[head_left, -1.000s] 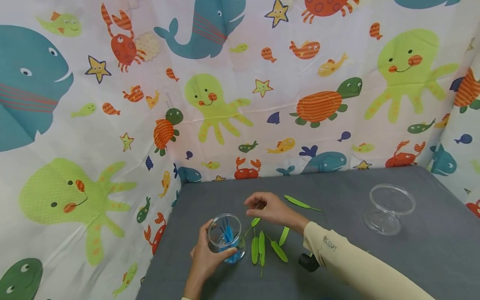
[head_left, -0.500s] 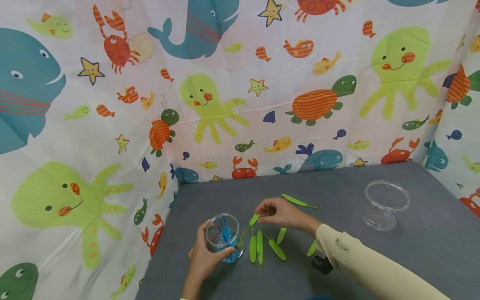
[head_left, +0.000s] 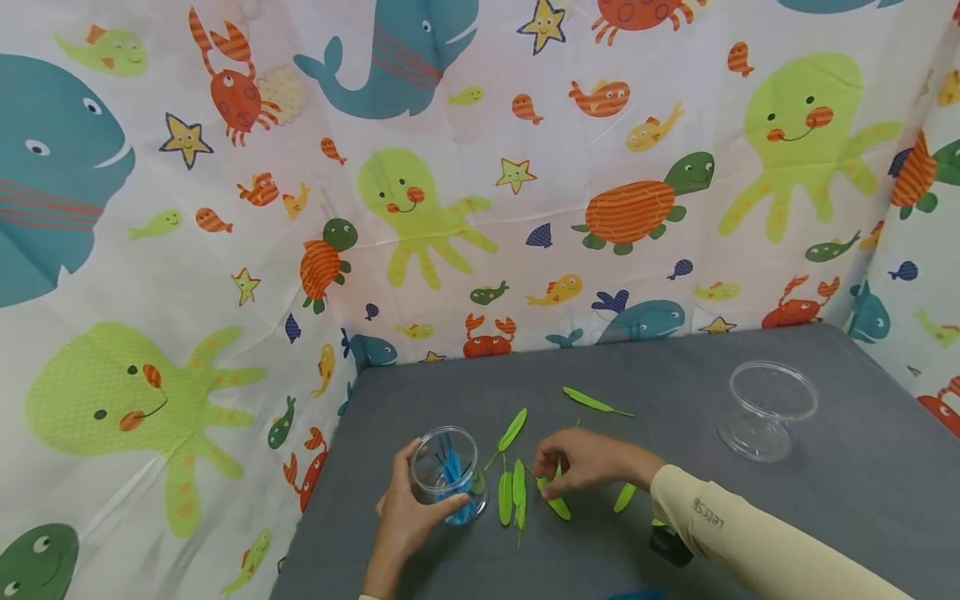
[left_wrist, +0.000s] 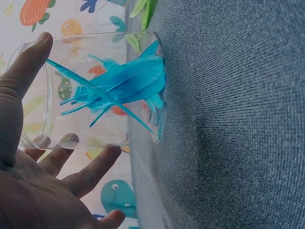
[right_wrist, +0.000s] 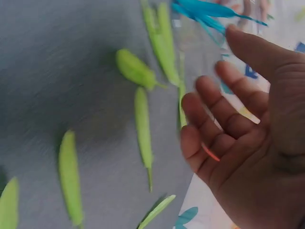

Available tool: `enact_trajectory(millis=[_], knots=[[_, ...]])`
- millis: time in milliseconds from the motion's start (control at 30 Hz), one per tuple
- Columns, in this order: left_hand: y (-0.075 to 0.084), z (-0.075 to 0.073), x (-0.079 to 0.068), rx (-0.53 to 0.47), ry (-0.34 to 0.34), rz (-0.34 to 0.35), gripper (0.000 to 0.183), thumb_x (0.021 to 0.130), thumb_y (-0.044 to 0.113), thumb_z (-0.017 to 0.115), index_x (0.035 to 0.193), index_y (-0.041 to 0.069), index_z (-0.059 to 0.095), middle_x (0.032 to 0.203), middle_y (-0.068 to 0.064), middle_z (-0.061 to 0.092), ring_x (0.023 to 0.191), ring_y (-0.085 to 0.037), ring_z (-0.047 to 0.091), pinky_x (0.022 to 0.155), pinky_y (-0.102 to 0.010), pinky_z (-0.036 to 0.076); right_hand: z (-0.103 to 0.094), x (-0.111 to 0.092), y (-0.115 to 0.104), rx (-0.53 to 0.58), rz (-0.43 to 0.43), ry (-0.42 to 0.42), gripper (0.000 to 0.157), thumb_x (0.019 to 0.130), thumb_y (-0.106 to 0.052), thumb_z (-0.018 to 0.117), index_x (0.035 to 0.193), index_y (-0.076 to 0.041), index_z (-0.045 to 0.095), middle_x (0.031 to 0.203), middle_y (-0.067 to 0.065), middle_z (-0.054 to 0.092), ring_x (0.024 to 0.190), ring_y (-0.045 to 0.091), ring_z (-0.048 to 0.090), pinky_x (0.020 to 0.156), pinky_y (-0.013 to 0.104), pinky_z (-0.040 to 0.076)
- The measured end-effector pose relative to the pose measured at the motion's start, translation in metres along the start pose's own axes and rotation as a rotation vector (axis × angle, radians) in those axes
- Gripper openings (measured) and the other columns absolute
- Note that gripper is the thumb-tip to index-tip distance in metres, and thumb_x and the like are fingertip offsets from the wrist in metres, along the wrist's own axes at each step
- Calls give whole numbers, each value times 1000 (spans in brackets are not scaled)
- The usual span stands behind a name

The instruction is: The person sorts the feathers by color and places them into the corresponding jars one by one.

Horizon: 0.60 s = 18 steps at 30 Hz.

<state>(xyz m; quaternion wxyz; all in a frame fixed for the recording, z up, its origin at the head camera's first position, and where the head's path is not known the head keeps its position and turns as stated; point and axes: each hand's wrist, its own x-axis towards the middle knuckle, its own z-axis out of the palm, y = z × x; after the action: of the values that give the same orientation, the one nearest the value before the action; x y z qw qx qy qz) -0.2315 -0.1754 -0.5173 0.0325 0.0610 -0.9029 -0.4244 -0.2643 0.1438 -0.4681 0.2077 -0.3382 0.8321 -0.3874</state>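
My left hand (head_left: 408, 512) holds a clear jar (head_left: 425, 468), thumb on one side and fingers on the other, as the left wrist view also shows. Inside it several blue feathers (left_wrist: 128, 81) lean with their quills toward the rim. To the jar's right, over the grey tabletop, my right hand (head_left: 588, 462) hovers with loosely bent fingers above a green feather (head_left: 557, 502), partly covering it. The right wrist view shows nothing between those fingers. Several more green feathers (head_left: 512, 431) lie scattered around, some between jar and right hand.
A second clear container (head_left: 757, 443) with a wide round rim stands at the right of the grey table (head_left: 675, 383). One green feather (head_left: 596, 402) lies farther back. A patterned sea-animal curtain (head_left: 540, 258) borders the table behind and at the left.
My right hand has moved rightward and nearer, away from the jar, past the feather beside it, which now shows whole. The left hand keeps its grip on the jar.
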Motion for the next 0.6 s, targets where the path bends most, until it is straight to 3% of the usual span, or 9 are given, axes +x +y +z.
enact_trajectory(millis=[100,233,600], knots=[[0,0,0,-6,-3,15,112,62,49,96,153,32,34,152,-4,54,132,-43,51,103,-63,21,3,-13,0,-113,54,-56,25,85,-30,83,103,-18,70,98,-1,70,85,6,63,76,25,52],[0,-1,1,-3,-4,16,112,61,50,96,153,32,34,153,-3,53,132,-42,52,104,-64,20,11,-29,2,-176,83,-99,29,81,-31,87,100,-18,69,89,-6,66,77,1,57,71,23,49],[0,1,0,-2,-9,15,110,64,47,96,153,32,34,153,-6,53,132,-43,53,105,-65,20,39,-60,19,-167,42,-138,34,78,-32,89,97,-21,64,82,-14,61,70,-4,54,63,20,48]])
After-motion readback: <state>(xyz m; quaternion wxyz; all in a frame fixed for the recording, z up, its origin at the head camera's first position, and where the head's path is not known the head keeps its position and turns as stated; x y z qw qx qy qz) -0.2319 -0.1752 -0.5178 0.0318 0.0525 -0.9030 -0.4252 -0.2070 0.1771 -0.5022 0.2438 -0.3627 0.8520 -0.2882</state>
